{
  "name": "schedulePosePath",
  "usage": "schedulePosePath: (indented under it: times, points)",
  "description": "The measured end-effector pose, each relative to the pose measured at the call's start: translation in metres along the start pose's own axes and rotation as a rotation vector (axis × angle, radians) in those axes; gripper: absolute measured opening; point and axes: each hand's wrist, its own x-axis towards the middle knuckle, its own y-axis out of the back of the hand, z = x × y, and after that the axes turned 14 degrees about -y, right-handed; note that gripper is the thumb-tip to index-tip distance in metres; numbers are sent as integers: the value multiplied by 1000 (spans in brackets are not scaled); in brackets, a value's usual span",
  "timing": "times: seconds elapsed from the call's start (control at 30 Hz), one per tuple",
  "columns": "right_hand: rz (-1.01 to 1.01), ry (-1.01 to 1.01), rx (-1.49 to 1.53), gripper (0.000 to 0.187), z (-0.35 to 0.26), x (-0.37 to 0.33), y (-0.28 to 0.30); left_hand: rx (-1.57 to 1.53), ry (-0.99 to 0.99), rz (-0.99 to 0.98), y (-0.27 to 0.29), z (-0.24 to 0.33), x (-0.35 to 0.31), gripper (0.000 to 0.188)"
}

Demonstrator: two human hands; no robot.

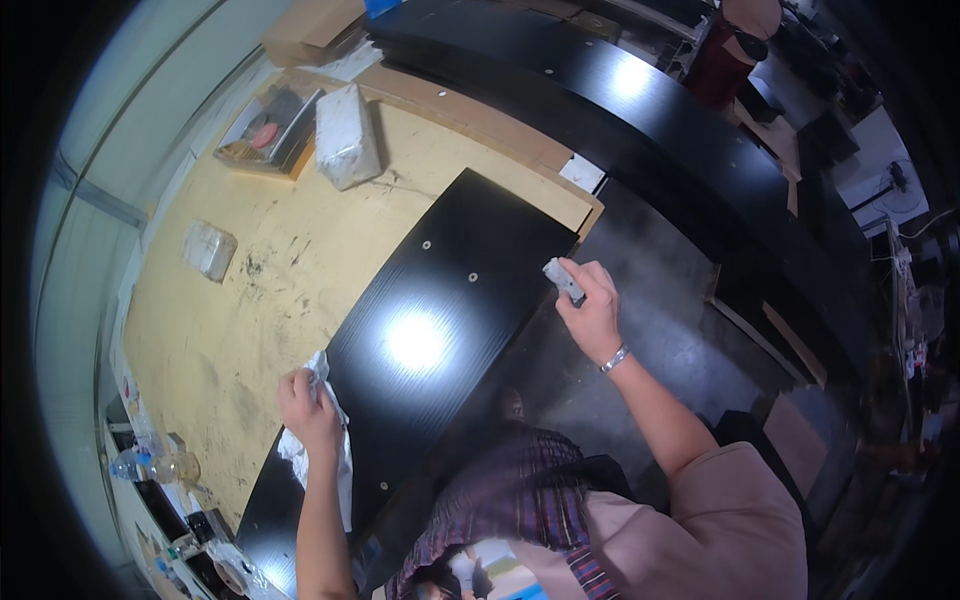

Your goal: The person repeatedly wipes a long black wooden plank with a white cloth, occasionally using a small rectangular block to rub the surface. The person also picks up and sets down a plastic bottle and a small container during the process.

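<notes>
A long black wood-grain panel (470,235) lies aslant on the pale worktable, with several small round metal fittings set in its face. My left hand (312,412) is closed round a crumpled white cloth (345,475) at the panel's left edge, and the cloth hangs down over the black surface. Just off the panel's right edge, my right hand (597,318) pinches a small grey-white block (563,278) with dark smudges between thumb and fingers. Exactly what kind of block it is I cannot make out. A bright lamp reflection covers the middle of the panel.
On the smudged worktable (290,310) stand a white wrapped block (347,145), a smaller wrapped bundle (209,250) and an open box (268,135) with a red item. Black panels (540,70) are stacked beyond. Plastic bottles (135,463) sit at left. Another person (718,65) is at upper right.
</notes>
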Motion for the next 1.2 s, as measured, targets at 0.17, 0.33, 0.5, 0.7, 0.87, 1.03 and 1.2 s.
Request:
schedulePosePath:
  times: [0.17, 0.33, 0.5, 0.7, 0.87, 1.03, 1.2]
  points:
    - [-125, 130, 84, 50, -33, -81, -22, -7, 20, 15, -6, -3, -3, 26]
    - [-229, 202, 135, 51, -76, -169, -48, -98, -18, 68, 1, -12, -13, 24]
    - [-261, 309, 109, 50, -116, -246, -73, -132, -42, 42, 61, -44, -70, 23]
    - [-241, 367, 92, 50, -167, -351, -113, -84, 96, 120, 148, -148, -193, 23]
    - [-314, 417, 112, 52, -211, -450, -142, -108, 139, 219, 179, -202, -243, 20]
    - [-425, 489, 119, 52, -258, -521, -161, -89, 149, 183, 185, -200, -247, 19]
    - [-561, 607, 131, 56, -288, -577, -187, -84, 143, 162, 188, -202, -248, 20]
